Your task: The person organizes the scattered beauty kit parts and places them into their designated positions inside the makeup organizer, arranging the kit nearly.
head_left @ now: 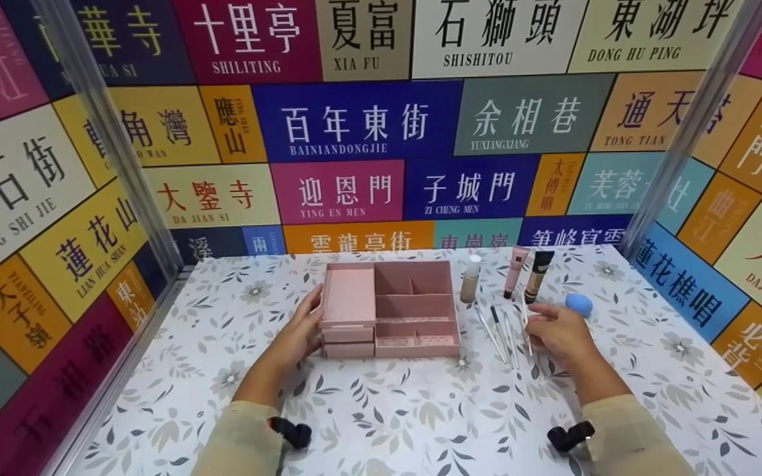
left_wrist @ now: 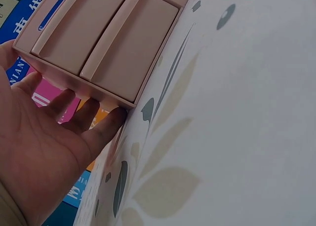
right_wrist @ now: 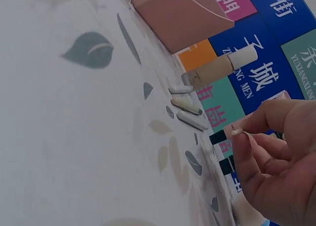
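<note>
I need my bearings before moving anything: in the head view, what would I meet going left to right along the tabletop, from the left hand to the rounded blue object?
Left hand → pink organizer → white-capped bottle → pink tube → black-and-beige tube → rounded blue object.

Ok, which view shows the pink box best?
The head view: the pink box is fully in frame, open compartments included. The left wrist view gives a close, cropped look at the drawers; the right wrist view shows only part, cut off above.
</note>
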Available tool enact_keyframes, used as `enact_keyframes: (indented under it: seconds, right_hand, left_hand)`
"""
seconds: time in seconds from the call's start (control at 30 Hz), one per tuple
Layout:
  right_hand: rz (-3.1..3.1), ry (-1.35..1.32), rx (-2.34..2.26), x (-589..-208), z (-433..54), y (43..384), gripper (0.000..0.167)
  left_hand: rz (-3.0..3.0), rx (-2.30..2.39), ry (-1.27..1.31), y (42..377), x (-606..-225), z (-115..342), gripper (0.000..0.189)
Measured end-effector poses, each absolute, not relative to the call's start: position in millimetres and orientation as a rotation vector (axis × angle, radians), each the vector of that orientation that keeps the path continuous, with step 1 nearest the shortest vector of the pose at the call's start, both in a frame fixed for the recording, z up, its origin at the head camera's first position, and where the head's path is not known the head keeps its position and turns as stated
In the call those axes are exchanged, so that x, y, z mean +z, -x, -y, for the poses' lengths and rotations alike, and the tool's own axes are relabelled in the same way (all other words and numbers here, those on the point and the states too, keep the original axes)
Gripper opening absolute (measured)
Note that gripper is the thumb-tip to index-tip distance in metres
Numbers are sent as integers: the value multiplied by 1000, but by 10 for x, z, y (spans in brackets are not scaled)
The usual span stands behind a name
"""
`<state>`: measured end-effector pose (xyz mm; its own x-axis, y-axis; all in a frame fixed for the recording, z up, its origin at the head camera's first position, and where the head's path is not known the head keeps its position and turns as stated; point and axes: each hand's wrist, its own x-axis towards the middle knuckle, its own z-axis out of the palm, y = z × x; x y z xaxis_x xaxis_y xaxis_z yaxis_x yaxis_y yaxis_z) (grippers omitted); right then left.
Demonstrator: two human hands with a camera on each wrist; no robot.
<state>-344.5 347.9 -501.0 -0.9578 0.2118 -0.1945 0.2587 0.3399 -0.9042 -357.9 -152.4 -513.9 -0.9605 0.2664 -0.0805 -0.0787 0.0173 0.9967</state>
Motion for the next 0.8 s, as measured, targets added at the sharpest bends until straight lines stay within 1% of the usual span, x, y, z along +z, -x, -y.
enact_keyframes:
  seconds: [0.37, 0.57, 0.8]
  right_hand:
    - [-2331, -301, -1965, -4822, -3200, 3356, 73]
    - [-2330, -209, -1979, -4683, -2939, 3285, 69]
    - [-2306, -140, -2017, -4485, -2506, 3223, 59]
  left_hand:
    - [-2051, 2038, -225, 3567, -5123, 1517, 58]
    - [-2071, 2015, -202, 3564, -5115, 1514, 57]
    - [-2061, 2014, -193, 3575, -5130, 1512, 57]
